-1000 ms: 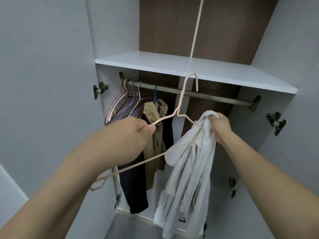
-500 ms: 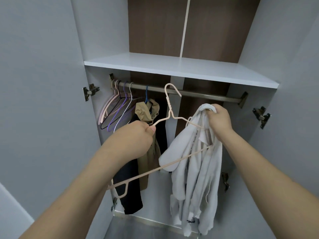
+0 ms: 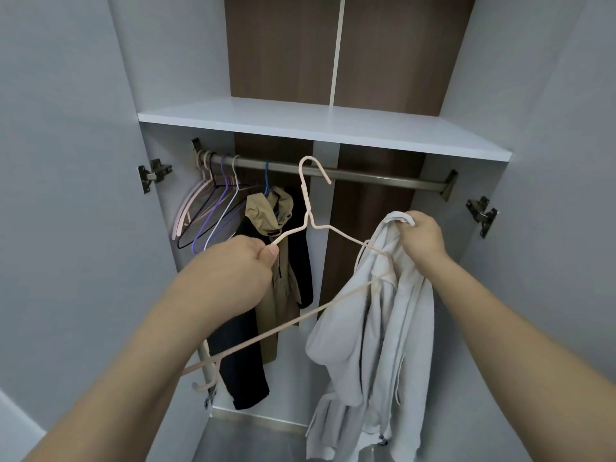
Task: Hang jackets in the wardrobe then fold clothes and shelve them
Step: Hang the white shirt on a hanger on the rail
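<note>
The left hand (image 3: 245,261) pinches one sloping shoulder of a pale pink wire hanger (image 3: 308,225), fingers curled tight round the wire just below the twisted neck. The hanger's hook sits up in front of the bronze metal rail (image 3: 383,180), and from this view it is not clear whether it touches the rail. The hanger's long bottom bar runs down and left, under the left forearm.

The right hand (image 3: 421,236) grips the bunched top of a light grey fabric jacket (image 3: 376,328), fingers clenched round the cloth. The hanger's right shoulder disappears into the jacket's folds just beside that hand. The rest of the jacket hangs loose, trailing down toward the wardrobe floor.

On the rail's left end hangs a cluster of bare wire hangers (image 3: 213,215) in pink, black, purple and white. Just right of them, a tan hooded coat (image 3: 271,215) hangs on a blue hanger, with a dark navy garment (image 3: 243,368) against it. Above the rail runs a white shelf (image 3: 333,128), brown wood panels behind it. Both grey wardrobe doors stand open, metal hinges (image 3: 153,171) showing at each side.
</note>
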The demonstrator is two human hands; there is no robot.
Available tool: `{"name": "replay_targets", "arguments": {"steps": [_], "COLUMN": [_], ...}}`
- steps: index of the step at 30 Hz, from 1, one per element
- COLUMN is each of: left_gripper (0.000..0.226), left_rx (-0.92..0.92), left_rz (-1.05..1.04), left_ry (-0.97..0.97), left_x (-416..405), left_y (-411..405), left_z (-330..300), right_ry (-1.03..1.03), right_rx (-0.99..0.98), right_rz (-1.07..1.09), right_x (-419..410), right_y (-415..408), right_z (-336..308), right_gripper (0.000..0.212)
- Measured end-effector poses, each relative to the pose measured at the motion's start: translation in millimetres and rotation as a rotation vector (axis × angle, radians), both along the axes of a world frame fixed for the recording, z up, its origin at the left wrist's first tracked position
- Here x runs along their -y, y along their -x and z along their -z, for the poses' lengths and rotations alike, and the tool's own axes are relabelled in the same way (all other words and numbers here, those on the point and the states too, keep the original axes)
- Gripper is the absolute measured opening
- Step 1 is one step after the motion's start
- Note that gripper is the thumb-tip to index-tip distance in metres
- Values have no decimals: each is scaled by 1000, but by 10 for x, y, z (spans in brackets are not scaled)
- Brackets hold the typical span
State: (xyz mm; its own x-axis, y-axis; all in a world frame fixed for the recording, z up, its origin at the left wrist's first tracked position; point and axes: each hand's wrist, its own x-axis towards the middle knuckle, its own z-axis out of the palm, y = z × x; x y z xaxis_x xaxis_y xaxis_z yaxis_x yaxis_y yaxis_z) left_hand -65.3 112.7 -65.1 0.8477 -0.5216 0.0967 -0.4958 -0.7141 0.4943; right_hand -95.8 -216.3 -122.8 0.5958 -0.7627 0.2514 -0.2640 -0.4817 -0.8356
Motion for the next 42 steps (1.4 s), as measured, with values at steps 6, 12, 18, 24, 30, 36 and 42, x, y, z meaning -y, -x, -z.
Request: {"name": "replay_targets", "arguments": {"steps": [6, 12, 18, 24, 30, 36, 42], "left_gripper": [42, 43, 50, 43, 10, 46, 129], "left_rx": [-140, -409, -135, 61, 839, -320, -1015], "left_rz": [96, 75, 260, 280, -20, -33, -17], "left_ry": [56, 540, 700, 611, 646, 220, 372], "left_x": [485, 711, 542, 494, 462, 563, 717], "left_y": [-49, -161, -337, -505, -447, -141, -472], "left_z": [399, 1029, 837, 291, 358, 1744, 2310], "right_ry": [-273, -612, 393, 940, 1045, 1047, 1022], "right_rx": [90, 218, -36, -240, -222, -120, -63], "right_rz": [-190, -356, -420, -410, -315, -125, -77], "right_x": [-403, -818, -616, -566, -524, -585, -721], "right_y": [63, 233, 426, 216, -87, -191, -145], "right_z": [-178, -133, -289, -945, -1015, -1033, -1034], "right_gripper": [22, 19, 21, 24, 26, 36, 32]}}
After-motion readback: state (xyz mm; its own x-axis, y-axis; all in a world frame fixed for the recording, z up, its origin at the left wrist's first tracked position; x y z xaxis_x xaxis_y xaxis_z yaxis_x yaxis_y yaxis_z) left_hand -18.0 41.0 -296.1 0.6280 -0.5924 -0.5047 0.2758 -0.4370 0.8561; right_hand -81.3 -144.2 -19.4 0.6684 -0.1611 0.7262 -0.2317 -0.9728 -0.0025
